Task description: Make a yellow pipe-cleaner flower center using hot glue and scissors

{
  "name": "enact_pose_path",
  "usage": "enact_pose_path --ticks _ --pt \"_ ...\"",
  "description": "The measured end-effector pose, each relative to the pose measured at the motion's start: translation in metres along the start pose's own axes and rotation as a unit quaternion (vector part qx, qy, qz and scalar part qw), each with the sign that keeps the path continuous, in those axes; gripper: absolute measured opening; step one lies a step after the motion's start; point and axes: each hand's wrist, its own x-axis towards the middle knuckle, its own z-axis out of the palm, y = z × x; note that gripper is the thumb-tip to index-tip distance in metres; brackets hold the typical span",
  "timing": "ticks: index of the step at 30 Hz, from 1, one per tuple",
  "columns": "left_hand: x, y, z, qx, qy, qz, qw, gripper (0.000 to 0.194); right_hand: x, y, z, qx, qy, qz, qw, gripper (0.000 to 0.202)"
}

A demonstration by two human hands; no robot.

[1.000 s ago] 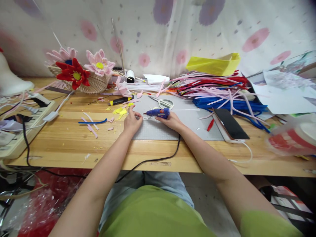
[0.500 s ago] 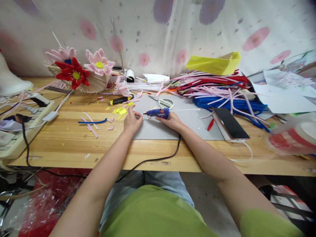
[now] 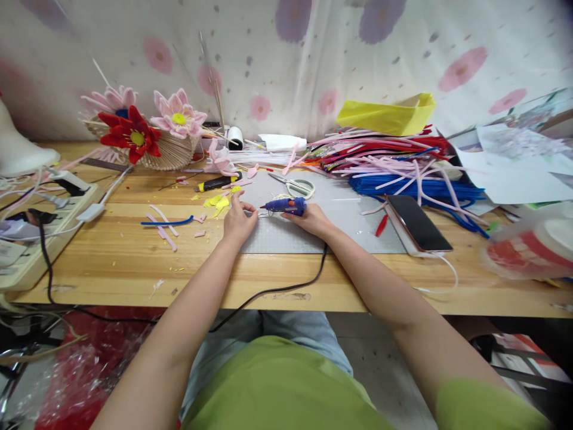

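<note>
while the right hand (image 3: 313,220) lies on the grey cutting mat (image 3: 340,230), its fingers are clamped round the handle of a blue glue gun (image 3: 286,206), nozzle pointing left. gun sits low over the mat's far-left part, black cord (image 3: 286,286) running off the table (image 3: 125,263) edge toward the person. left hand (image 3: 239,222) rests at the mat's left edge, fingers curled together, tips just beside the nozzle; whether they pinch a small piece, cannot tell, too small. yellow scraps (image 3: 217,202) lie just beyond the left hand, w/ pink and blue pipe cleaner offcuts (image 3: 163,224) further left. scissors (image 3: 295,186) lie behind the gun on the mat. phone (image 3: 417,224) lies face up at the mat's right edge, touching a big heap of pipe cleaners (image 3: 403,170), red, pink, blue. pipe cleaner flowers (image 3: 143,128), red and pink, sit in a fan-shaped basket at far left rear. power strip (image 3: 31,239) at table's left edge, several plugs in.
</note>
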Motion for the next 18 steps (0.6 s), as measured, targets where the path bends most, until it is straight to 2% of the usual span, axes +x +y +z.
enact_pose_path --ticks 7,11,14,16,18 --pt "0.000 -0.001 0.000 -0.003 0.010 -0.003 1.000 0.061 0.001 0.001 -0.002 -0.045 0.011 0.023 0.999 0.037" --pt "-0.001 -0.002 -0.002 -0.010 0.015 0.000 1.000 0.059 0.001 0.006 -0.011 -0.026 0.025 0.059 0.998 0.037" --pt "-0.001 -0.003 -0.003 -0.028 0.018 0.008 0.999 0.059 0.000 0.015 -0.027 0.032 0.097 0.094 0.990 0.039" --pt "-0.001 -0.004 -0.003 -0.039 0.020 0.014 0.999 0.059 -0.002 0.021 -0.041 0.077 0.164 0.123 0.976 0.036" --pt "-0.001 -0.005 -0.003 -0.044 0.022 0.018 0.999 0.058 -0.005 0.026 -0.053 0.107 0.203 0.154 0.961 0.035"
